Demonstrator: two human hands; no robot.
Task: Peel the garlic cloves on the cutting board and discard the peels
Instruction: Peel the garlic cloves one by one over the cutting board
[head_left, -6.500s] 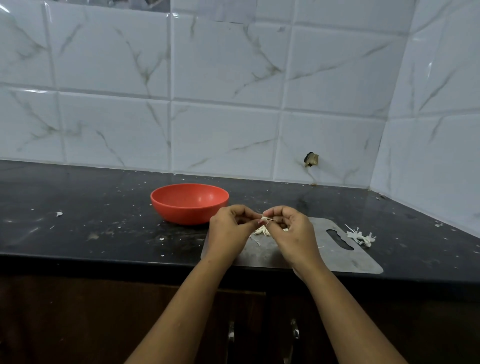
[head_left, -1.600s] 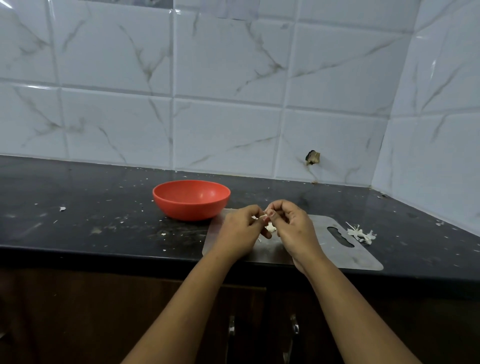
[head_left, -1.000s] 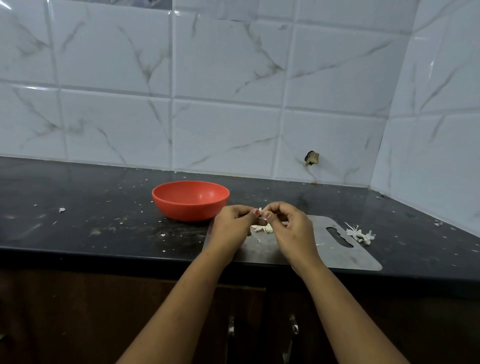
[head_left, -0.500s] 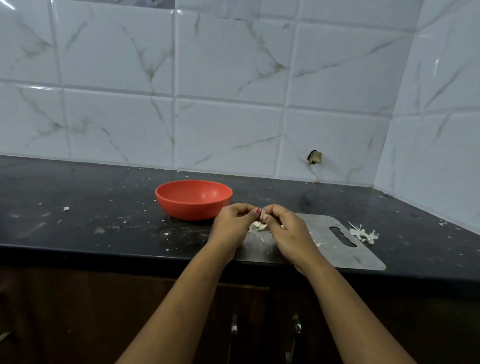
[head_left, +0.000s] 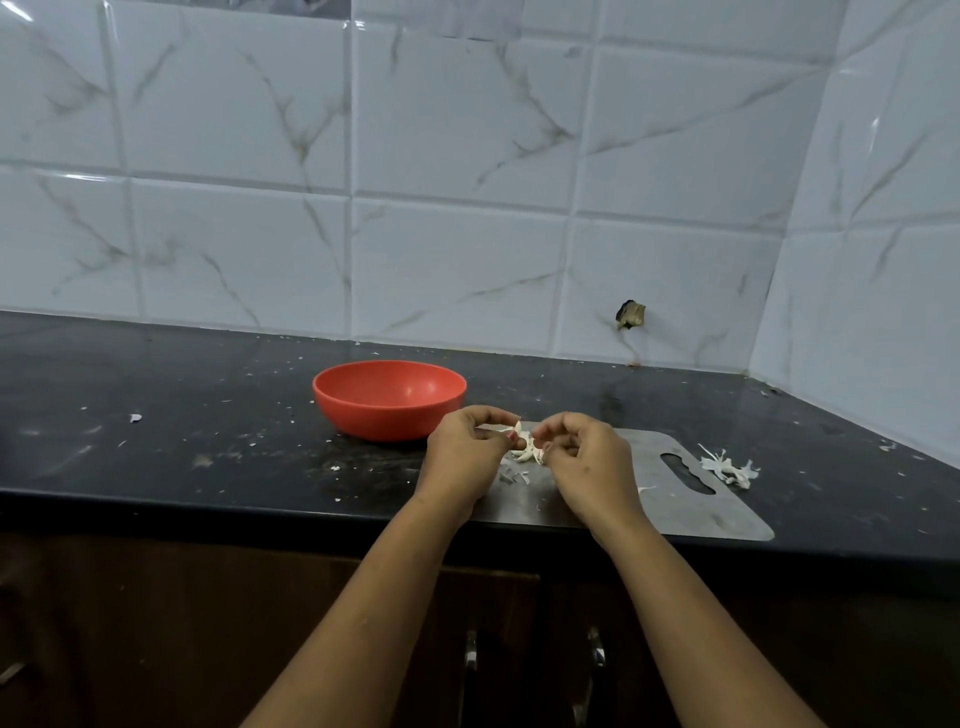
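1. Noting the red bowl standing on the worktop, just left of the hands and slightly farther back.
2. Pinching the left side of the garlic clove with the left hand, fingers curled, thumb and forefinger closing on it.
3. Holding that clove between both hands, just above the left part of the cutting board, with white skin curling off it and a few scraps lying beneath; too small for telling its long axis.
4. Picking at the clove's right side with the right hand, fingers curled in a pinch, apparently on loose skin; both hands sitting equally close.
5. Judging the coming pull as going rightward: peel pile lying well right, just past the board's slotted end, so nearer the right hand for discarding.
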